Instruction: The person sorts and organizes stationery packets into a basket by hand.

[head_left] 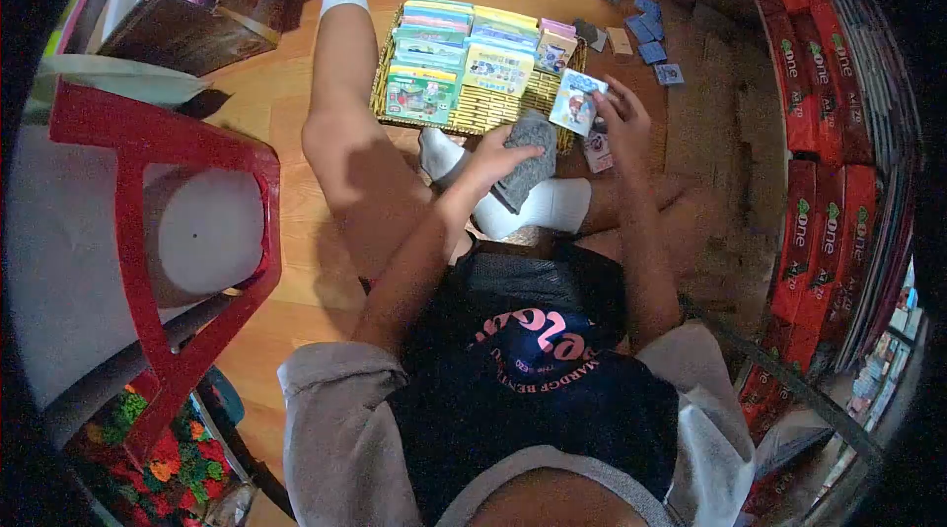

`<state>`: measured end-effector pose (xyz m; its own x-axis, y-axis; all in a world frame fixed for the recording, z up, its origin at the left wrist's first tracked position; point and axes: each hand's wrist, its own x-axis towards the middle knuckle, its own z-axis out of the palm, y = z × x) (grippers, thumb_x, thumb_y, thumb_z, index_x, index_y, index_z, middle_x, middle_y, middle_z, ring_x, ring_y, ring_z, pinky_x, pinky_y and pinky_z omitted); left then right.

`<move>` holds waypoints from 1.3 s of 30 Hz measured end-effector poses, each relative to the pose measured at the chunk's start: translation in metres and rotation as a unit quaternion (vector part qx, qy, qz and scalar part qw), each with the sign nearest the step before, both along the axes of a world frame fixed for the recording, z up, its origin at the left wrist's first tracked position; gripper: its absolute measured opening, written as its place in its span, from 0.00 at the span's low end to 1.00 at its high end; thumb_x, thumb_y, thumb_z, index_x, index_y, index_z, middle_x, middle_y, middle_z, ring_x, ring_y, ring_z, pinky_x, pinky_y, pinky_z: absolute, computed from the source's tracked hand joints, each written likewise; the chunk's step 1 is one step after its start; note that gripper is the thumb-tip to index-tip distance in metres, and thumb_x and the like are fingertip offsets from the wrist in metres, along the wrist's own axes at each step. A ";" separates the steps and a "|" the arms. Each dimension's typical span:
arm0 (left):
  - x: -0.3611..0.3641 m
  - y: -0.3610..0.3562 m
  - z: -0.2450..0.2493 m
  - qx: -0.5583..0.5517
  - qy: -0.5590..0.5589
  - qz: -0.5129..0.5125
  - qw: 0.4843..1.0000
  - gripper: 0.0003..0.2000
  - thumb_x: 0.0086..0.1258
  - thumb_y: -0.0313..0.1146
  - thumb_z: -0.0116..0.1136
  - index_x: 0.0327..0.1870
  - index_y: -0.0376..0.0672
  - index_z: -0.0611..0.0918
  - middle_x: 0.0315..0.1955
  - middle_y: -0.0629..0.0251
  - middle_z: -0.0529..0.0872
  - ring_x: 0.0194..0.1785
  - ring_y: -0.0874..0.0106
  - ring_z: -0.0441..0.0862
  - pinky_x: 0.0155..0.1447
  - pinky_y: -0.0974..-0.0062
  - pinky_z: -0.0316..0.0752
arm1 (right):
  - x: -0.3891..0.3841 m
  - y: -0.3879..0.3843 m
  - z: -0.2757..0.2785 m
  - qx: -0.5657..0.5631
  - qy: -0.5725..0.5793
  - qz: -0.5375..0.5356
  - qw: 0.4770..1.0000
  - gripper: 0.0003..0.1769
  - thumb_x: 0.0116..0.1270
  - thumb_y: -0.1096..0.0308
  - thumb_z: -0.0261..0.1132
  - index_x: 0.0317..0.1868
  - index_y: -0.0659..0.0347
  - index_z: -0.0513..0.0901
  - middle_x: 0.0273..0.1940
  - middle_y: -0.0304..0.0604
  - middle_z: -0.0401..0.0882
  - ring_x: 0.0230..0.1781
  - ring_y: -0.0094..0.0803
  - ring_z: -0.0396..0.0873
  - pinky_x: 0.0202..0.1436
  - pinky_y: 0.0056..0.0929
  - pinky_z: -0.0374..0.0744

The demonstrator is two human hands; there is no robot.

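Observation:
My left hand is closed round a folded grey cloth, thumb on top, just in front of the basket. In my right hand is a small light-blue picture booklet, pinched at its right edge over the basket's front right corner. The shallow woven basket holds rows of small booklets: a green one at front left, a cream one in the middle and a pink one at the right. A pinkish card or booklet lies below my right hand.
Several small blue booklets and a tan one lie on the wooden floor right of the basket. Red paper-ream packs are stacked along the right. A red chair stands at left. My legs flank the basket.

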<state>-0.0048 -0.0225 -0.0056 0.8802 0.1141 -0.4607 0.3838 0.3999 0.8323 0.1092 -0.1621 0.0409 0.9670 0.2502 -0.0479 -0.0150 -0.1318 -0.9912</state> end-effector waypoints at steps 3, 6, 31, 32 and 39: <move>0.000 -0.004 0.002 0.064 0.015 -0.062 0.996 0.16 0.52 0.30 0.60 0.43 0.37 0.75 0.33 0.64 0.80 0.33 0.76 0.77 0.39 0.80 0.72 | 0.012 0.017 -0.003 0.022 0.016 0.064 0.998 0.18 0.53 0.70 0.63 0.46 0.63 0.74 0.37 0.48 0.77 0.37 0.27 0.74 0.40 0.23 0.73; -0.001 -0.006 -0.007 0.101 -0.023 -0.076 0.992 0.17 0.52 0.33 0.61 0.43 0.37 0.75 0.33 0.63 0.80 0.34 0.76 0.76 0.39 0.80 0.71 | 0.018 0.043 -0.013 -0.107 -0.144 0.233 0.956 0.18 0.49 0.69 0.65 0.43 0.60 0.76 0.38 0.48 0.77 0.40 0.34 0.76 0.45 0.28 0.72; 0.004 -0.009 -0.040 0.180 -0.041 -0.055 0.981 0.23 0.43 0.43 0.64 0.38 0.36 0.76 0.32 0.54 0.80 0.36 0.63 0.78 0.43 0.71 0.71 | 0.034 0.105 -0.050 -0.150 -0.105 0.206 0.961 0.16 0.51 0.70 0.65 0.39 0.66 0.69 0.29 0.45 0.75 0.31 0.26 0.75 0.33 0.25 0.74; 0.005 -0.010 -0.047 0.182 -0.052 -0.049 0.981 0.23 0.44 0.43 0.64 0.38 0.37 0.76 0.32 0.55 0.80 0.36 0.64 0.78 0.43 0.71 0.71 | 0.031 0.103 -0.051 -0.185 -0.143 0.200 0.952 0.16 0.51 0.70 0.65 0.38 0.66 0.69 0.29 0.46 0.75 0.31 0.26 0.75 0.33 0.25 0.74; 0.002 -0.008 -0.039 0.193 -0.044 -0.054 0.979 0.20 0.46 0.37 0.63 0.39 0.36 0.75 0.31 0.59 0.80 0.34 0.70 0.77 0.42 0.74 0.71 | 0.021 0.111 -0.059 -0.273 -0.280 0.203 0.898 0.16 0.49 0.66 0.64 0.36 0.65 0.72 0.32 0.55 0.74 0.34 0.49 0.73 0.35 0.38 0.72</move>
